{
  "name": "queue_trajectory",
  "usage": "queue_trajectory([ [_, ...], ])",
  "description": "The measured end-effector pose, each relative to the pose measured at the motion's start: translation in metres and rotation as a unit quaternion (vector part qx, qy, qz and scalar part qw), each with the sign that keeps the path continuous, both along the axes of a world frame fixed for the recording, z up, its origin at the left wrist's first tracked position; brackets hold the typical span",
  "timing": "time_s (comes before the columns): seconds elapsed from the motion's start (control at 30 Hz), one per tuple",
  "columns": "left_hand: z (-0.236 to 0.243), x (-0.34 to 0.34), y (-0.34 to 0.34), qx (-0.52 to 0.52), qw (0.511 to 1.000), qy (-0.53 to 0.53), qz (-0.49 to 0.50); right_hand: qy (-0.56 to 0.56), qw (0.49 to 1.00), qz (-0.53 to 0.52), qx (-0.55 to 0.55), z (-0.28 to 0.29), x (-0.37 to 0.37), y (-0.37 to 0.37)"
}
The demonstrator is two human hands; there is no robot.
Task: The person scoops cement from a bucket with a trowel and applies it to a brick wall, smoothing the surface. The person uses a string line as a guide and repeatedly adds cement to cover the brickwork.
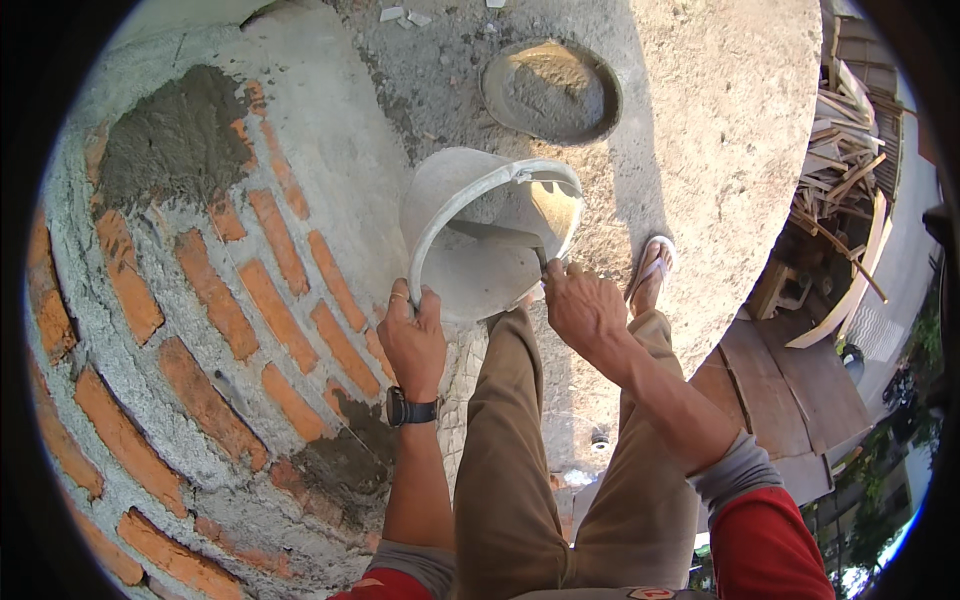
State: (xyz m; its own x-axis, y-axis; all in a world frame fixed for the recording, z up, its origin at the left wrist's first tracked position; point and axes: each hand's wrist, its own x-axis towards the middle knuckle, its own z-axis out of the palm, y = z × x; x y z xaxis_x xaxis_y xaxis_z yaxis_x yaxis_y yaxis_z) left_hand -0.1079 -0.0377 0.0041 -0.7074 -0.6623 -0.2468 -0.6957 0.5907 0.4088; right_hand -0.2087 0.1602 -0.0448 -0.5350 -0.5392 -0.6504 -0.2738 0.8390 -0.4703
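Nearest to us, below the bucket, we see a red sleeve with a grey cuff (770, 545) on the right arm and brown trousers (510, 450), the legs running up to the bucket's near side. On the left wrist, just short of the bucket, sits a black watch (410, 408).

The left hand (412, 345) is clamped on the near left of the bucket's rim, fingers and thumb gripping the edge. The right hand (590, 312), at the bucket's near right, is closed round the handle of a trowel (500, 236), whose blade reaches across inside the bucket. The grey bucket (425, 205) itself is held tilted between the two hands, its mouth turned toward us (we cannot tell how much mix is in it, as the inside is grey all over).

Right of the bucket, we find a foot (650, 280) in a pale flip-flop on rough, sunlit ground (730, 160). To the left of the bucket spreads a wall of orange bricks (215, 290) with grey joints. On it, a dark mortar patch (345, 460) shows to the near left of the bucket, and a larger smear (170, 140) to its far left.

Beyond the bucket lies a round basin (612, 110) holding grey mix, partly sunlit. Farther off, well to the bucket's right, we see brown panels (785, 380) and a heap of split wood (840, 150).
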Motion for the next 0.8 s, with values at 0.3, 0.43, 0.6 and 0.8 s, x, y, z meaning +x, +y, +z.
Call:
queue_trajectory([
  [0.3,0.022,-0.027,0.005,-0.028,0.999,-0.029,0.007,-0.022,0.995,-0.083,0.060,0.015,-0.037,0.010],
  [0.43,0.023,-0.037,0.016,-0.049,0.998,0.022,-0.014,-0.091,0.994,-0.044,0.041,0.018,-0.042,0.002],
  [0.6,0.030,-0.040,0.016,-0.038,0.999,0.023,-0.026,-0.211,0.976,-0.049,-0.009,0.002,-0.047,0.010],
  [0.8,0.038,-0.036,0.009,-0.021,0.999,0.035,0.001,-0.473,0.861,-0.176,-0.062,-0.014,-0.052,0.031],
])
